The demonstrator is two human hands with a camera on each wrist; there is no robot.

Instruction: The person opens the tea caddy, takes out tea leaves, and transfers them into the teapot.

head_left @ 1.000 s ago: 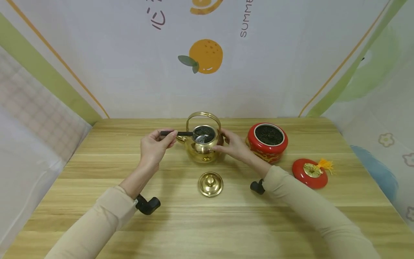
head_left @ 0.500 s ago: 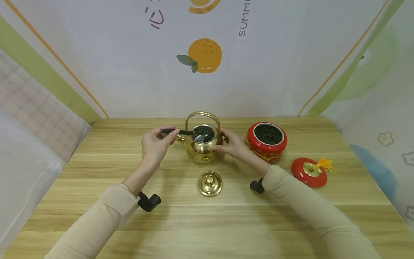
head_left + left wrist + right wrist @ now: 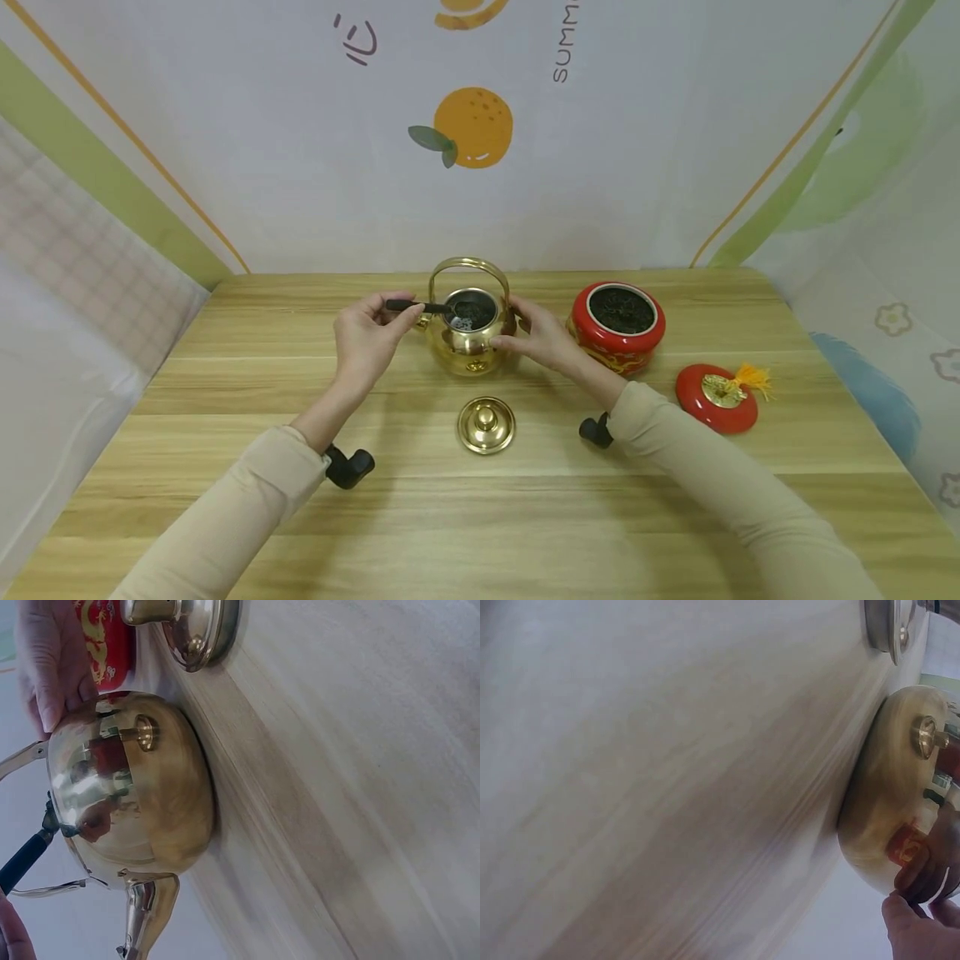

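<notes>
A brass teapot [image 3: 467,354] with an upright hoop handle stands lidless near the table's back edge. My left hand [image 3: 365,342], at its spout side, pinches a black-handled spoon [image 3: 415,307] between thumb and fingers. The spoon's far end reaches over the pot's mouth; in the left wrist view its handle [image 3: 26,859] slants to the opening. On the pot's other side my right hand [image 3: 546,340] holds the body, thumb in front and fingers behind. Dark bits show inside the pot. Its brass lid [image 3: 486,427] lies in front, knob up.
Right of the pot stands a red jar [image 3: 617,340] with gold decoration, filled with dark tea leaves. Its red lid [image 3: 717,402], with a yellow tassel, lies in front of it. A printed cloth [image 3: 600,167] hangs behind the wooden table [image 3: 480,533].
My left hand has shifted slightly right with the spoon, and its handle sits nearer the pot. The pot's inside looks darker, with less shine. My right hand keeps its hold.
</notes>
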